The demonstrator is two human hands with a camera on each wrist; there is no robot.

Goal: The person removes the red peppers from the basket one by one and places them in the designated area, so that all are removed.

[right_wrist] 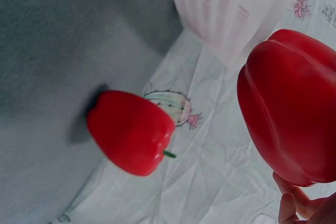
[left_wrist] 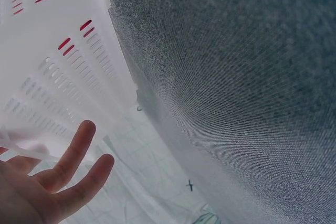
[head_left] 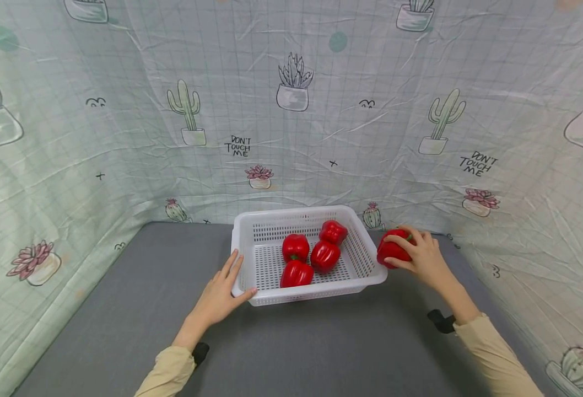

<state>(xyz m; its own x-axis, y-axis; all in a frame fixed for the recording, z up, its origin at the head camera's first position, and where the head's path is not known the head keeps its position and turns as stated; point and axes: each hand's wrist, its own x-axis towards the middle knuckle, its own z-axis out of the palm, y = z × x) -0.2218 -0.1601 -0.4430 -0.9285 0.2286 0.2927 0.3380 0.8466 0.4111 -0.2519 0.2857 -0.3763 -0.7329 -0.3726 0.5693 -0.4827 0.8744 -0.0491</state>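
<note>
A white plastic basket (head_left: 311,288) with slotted walls stands on the grey table, and several red bell peppers (head_left: 325,256) lie inside it. At its front left corner my left hand (head_left: 217,295) touches the rim, fingers spread and fairly straight. The left wrist view shows two of those fingers (left_wrist: 79,150) outside the basket wall. My right hand (head_left: 427,259) holds a red bell pepper (right_wrist: 291,108) just beyond the basket's right end. Below it, another bell pepper (right_wrist: 131,132) with a green stem lies on the table; in the head view the hand and held pepper largely hide it.
Behind and beside the grey table (head_left: 291,347) hangs a pale cloth (head_left: 331,149) printed with cacti, close to the basket's back. Dark bands (head_left: 441,321) sit at both wrists.
</note>
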